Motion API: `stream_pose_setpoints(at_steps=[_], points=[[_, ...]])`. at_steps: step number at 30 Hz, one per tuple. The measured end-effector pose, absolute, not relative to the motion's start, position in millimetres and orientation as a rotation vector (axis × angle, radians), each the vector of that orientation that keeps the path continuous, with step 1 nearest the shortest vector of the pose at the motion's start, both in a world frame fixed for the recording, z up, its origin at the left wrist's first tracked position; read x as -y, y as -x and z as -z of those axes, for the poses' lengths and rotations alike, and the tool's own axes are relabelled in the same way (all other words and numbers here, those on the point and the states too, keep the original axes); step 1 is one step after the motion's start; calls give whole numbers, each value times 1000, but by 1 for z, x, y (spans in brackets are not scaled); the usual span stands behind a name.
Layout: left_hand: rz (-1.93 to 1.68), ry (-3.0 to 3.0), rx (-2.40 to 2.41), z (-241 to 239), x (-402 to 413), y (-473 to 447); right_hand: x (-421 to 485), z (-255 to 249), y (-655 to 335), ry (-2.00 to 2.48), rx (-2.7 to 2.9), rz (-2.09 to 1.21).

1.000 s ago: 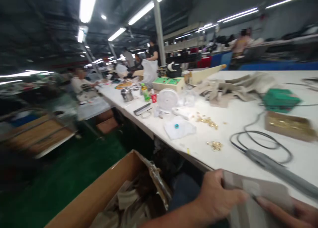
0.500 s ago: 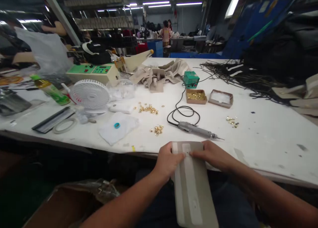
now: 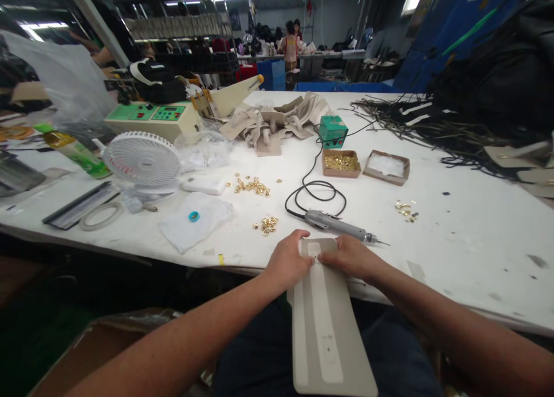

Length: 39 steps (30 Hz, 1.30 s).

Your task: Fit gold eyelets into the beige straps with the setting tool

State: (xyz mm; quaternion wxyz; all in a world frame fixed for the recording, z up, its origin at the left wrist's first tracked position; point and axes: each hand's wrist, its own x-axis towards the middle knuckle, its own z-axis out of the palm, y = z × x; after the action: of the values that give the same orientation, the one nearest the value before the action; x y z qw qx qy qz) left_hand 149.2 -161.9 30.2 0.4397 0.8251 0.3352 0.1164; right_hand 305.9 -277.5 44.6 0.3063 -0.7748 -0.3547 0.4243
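Note:
A long beige panel with a paler strip down its middle hangs from the table edge toward my lap. My left hand grips its upper left edge, the thumb pressed on the strip. On the upper right edge, my right hand is closed too, its thumb beside a small dark hole. Another small hole shows near the panel's lower end. Just beyond my hands lies a grey electric screwdriver with a black cord. To its left is a small pile of gold metal fittings.
Behind are more gold fittings, a box of gold pieces, a box with white contents and a green power unit. A white fan stands left. Beige pieces lie heaped at the back, black cords at right.
The panel's top end has shifted slightly left and up with both hands, and more of its lower end shows. Both hands keep their grip. The view has turned a little.

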Motion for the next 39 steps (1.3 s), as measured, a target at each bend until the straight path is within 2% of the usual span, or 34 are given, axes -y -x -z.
stream_pose_setpoints(at_steps=[14, 22, 39], points=[[-544, -2305, -693, -16, 170, -136, 276, -40, -297, 2233, 970, -992], [-502, -2362, -664, -16, 171, -142, 276, -38, -303, 2151, 1062, -935], [-398, -2409, -635, -13, 162, -147, 271, -33, -317, 2196, 1099, -1037]])
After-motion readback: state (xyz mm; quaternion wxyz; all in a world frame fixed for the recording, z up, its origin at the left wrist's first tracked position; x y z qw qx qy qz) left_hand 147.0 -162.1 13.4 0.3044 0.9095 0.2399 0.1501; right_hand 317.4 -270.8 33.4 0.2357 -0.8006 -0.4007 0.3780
